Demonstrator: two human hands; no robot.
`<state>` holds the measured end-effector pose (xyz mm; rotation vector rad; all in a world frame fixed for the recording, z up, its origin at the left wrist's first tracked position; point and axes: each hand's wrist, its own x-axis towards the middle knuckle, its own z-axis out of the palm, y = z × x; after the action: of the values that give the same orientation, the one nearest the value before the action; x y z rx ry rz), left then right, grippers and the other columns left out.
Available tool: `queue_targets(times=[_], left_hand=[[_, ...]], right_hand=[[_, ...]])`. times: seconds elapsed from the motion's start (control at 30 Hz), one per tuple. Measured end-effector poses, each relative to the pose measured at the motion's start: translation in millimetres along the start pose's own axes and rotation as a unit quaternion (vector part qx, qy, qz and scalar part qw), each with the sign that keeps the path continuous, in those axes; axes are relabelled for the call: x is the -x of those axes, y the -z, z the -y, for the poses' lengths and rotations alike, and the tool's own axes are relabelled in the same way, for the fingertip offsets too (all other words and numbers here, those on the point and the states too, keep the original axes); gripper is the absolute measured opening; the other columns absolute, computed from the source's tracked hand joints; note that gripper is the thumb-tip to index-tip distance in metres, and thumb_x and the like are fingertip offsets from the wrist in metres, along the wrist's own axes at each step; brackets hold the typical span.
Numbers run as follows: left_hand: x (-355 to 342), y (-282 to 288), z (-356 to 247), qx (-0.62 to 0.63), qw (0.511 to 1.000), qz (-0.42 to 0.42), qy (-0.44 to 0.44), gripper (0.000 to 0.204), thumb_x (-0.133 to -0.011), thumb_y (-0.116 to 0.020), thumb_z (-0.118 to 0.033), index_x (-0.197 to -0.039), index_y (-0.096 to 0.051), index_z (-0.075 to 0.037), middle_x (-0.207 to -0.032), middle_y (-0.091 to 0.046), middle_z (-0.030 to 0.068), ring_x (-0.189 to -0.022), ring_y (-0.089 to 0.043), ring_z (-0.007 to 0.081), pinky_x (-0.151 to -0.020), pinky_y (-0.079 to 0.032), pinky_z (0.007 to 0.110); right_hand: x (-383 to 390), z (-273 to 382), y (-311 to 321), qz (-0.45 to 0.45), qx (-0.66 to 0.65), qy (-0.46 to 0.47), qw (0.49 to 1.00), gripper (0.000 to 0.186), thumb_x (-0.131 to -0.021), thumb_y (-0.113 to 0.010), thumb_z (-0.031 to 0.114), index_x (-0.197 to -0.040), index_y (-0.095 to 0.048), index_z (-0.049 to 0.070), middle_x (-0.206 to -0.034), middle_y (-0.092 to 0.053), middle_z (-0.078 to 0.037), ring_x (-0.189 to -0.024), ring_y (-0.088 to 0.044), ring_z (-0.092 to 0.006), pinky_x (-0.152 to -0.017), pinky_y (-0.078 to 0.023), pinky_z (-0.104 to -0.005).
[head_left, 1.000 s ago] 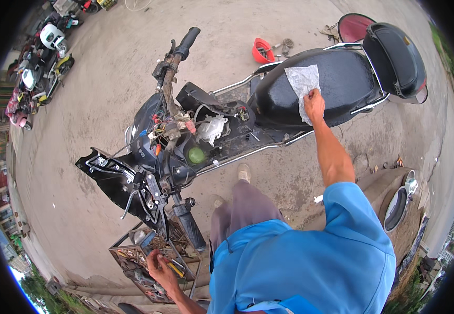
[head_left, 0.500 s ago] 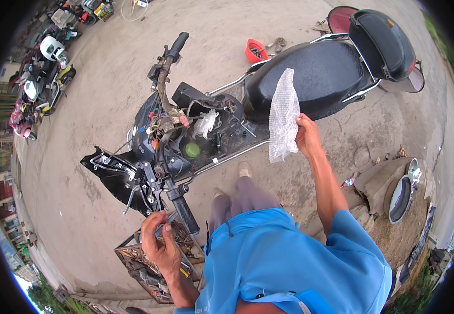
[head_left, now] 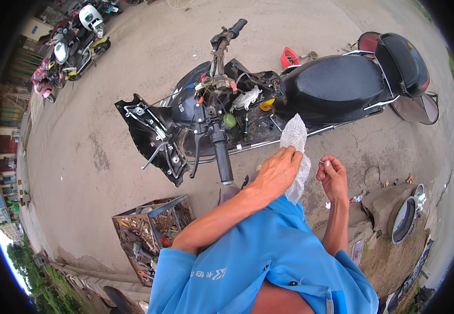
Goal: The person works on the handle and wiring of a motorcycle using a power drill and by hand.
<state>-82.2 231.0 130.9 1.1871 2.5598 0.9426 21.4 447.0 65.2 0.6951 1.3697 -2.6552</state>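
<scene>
My left hand (head_left: 278, 171) grips a translucent bubble-wrap sheet (head_left: 294, 133), which hangs down past the fingers towards my blue shirt. To its right, my right hand (head_left: 333, 177) is apart from the wrap. Its fingers are curled, with a tiny piece at the fingertips too small to name. Ahead lies a partly dismantled black scooter with a long seat (head_left: 337, 83). Wires and connectors (head_left: 214, 86) spill out around its handlebar (head_left: 223, 152). On its footboard are a green round object (head_left: 229, 121), a white plastic piece (head_left: 246, 98) and a yellow item (head_left: 267, 105).
A metal-framed bin of parts (head_left: 148, 225) stands at my lower left. A black body panel (head_left: 146, 133) lies at the scooter's front. Beyond the seat sits a red bowl (head_left: 289, 57). At right a mirror-like oval (head_left: 405, 220) rests by a mound. Parked scooters (head_left: 80, 49) line the far left.
The bubble wrap has passed from my right hand to my left, which has crossed over from the lower left. The view has shifted, so the scooter appears farther right.
</scene>
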Motion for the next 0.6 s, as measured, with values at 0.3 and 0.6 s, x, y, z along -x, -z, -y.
queue_targets(times=[0.3,0.6], left_hand=[[94,22,5,0.025,0.992,0.106,0.066,0.03,-0.089,-0.061,-0.005,-0.119,-0.057,0.002,-0.127,-0.055,0.0215,-0.089,-0.069,0.0356,-0.075,-0.058,0.043],[153,96,4,0.297,0.939,-0.175,0.005,0.042,-0.08,-0.073,0.003,-0.12,-0.059,-0.001,-0.112,-0.061,0.0129,-0.089,-0.066,0.0221,-0.072,-0.056,0.032]], right_hand=[[58,2,-105,0.022,0.145,0.16,0.976,0.024,-0.097,-0.059,0.008,-0.119,-0.057,-0.002,-0.089,-0.065,-0.008,-0.077,-0.062,-0.0145,-0.071,-0.051,-0.0291],[79,-38,-196,0.171,0.111,0.129,0.97,0.022,-0.097,-0.059,0.005,-0.118,-0.056,-0.002,-0.093,-0.068,-0.01,-0.086,-0.065,-0.0147,-0.077,-0.053,-0.0288]])
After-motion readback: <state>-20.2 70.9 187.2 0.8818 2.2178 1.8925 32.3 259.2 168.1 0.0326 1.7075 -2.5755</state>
